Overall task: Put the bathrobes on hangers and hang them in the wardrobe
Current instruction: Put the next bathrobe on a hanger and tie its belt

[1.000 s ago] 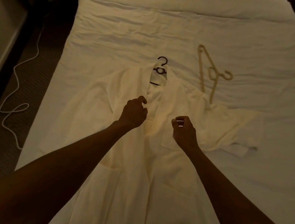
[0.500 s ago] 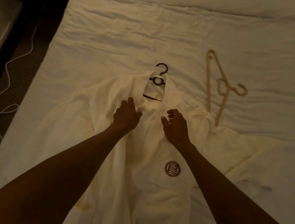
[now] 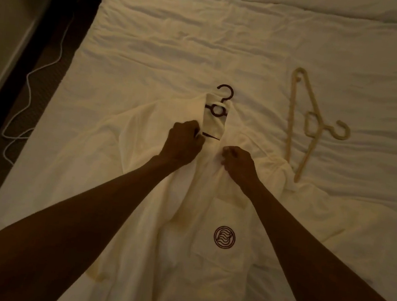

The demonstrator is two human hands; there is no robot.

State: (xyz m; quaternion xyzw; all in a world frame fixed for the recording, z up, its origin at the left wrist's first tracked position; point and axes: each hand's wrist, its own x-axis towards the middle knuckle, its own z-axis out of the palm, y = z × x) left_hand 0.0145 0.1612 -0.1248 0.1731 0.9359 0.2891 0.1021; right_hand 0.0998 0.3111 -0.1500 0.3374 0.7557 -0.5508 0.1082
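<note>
A white bathrobe [image 3: 211,201] with a round dark logo on its chest pocket lies spread on the bed. A dark hanger [image 3: 220,103] sits inside its collar, with only the hook, the ring and a short piece of bar showing. My left hand [image 3: 183,143] grips the left collar edge just below the hanger. On the other side, my right hand [image 3: 237,161] pinches the right lapel close to it. A second, beige hanger [image 3: 312,128] lies bare on the sheet to the right of the robe.
The bed [image 3: 254,38] has a wrinkled white sheet that fills most of the view. Along the bed's left side runs a dark floor strip with a white cable [image 3: 29,96] looping on it. A pale panel [image 3: 6,29] stands at the far left.
Both hands moved up the robe toward the collar and closed on the fabric edges on either side. The view tilted closer, showing the logo pocket.
</note>
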